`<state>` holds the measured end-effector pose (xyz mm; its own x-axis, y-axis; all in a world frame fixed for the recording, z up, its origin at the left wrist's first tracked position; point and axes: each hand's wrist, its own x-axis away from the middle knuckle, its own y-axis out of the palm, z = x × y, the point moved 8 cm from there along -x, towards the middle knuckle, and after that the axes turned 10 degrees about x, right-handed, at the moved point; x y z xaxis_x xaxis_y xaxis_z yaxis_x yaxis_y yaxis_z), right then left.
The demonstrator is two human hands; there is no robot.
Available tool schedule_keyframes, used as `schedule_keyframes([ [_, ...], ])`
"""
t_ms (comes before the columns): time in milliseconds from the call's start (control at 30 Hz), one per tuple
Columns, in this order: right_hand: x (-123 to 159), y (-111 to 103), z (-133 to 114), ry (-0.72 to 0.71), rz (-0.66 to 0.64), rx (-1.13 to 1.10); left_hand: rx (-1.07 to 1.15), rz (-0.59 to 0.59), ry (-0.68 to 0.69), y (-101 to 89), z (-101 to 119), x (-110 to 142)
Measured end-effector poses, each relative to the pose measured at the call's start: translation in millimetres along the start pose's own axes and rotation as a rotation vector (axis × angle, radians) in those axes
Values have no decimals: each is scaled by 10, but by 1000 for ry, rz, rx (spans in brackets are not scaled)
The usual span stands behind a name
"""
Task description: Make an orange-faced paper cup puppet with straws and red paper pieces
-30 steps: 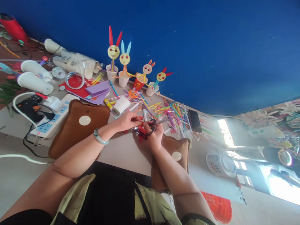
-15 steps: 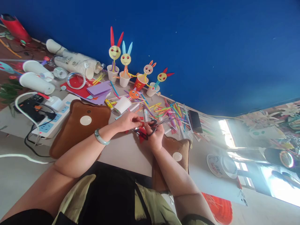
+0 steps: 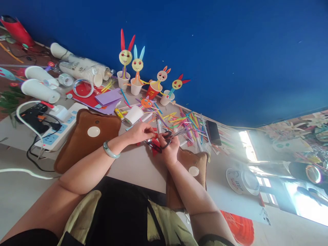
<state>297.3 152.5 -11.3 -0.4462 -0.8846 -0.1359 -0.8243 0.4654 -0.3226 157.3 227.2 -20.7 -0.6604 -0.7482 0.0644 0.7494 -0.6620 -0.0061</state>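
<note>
My left hand (image 3: 139, 132), with a jade-green bangle (image 3: 111, 150) at its wrist, pinches a small red piece (image 3: 155, 135) that looks like paper. Close beside it, my right hand (image 3: 171, 150) is closed around black-handled scissors (image 3: 166, 145). Their blades stick out to the right, away from the red piece. Thumb and fingertip of the right hand also meet the red piece. Below the hands lie red scraps (image 3: 155, 145) and a dark object that I cannot make out. A tipped white paper cup (image 3: 134, 114) with an orange paper face (image 3: 147, 103) lies just beyond.
Paper-cup figures with rabbit ears (image 3: 125, 57) stand along the blue wall. Coloured sticks (image 3: 189, 123) and a phone (image 3: 213, 132) lie to the right. Brown cushions (image 3: 88, 147) flank my arms. On the left are a power strip (image 3: 61, 128), purple paper (image 3: 109, 98) and stacked cups (image 3: 77, 70).
Almost nothing differs. Both hands keep their places and grips, and the scissor blades look slightly shifted or more open.
</note>
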Motion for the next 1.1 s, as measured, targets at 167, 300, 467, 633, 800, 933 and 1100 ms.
schedule_keyframes([
  [167, 1, 4, 0, 14, -9, -8, 8, 2, 7, 0, 12, 4],
  [300, 3, 1, 0, 16, 0, -9, 22, 7, 9, 1, 14, 2],
  [467, 9, 3, -2, 27, 0, -9, 28, 12, 8, -3, -12, -15],
  [633, 9, 1, -15, 28, 10, -26, 42, 4, 13, 3, 12, -9],
  [800, 1, 5, -13, 17, 2, -17, 30, -4, -7, 10, 38, 12],
  [933, 6, 12, -8, 23, -7, -28, 19, 0, -7, 5, 41, 15],
  [1100, 15, -1, -30, 20, 0, -3, 4, 8, 4, -6, 12, 2],
])
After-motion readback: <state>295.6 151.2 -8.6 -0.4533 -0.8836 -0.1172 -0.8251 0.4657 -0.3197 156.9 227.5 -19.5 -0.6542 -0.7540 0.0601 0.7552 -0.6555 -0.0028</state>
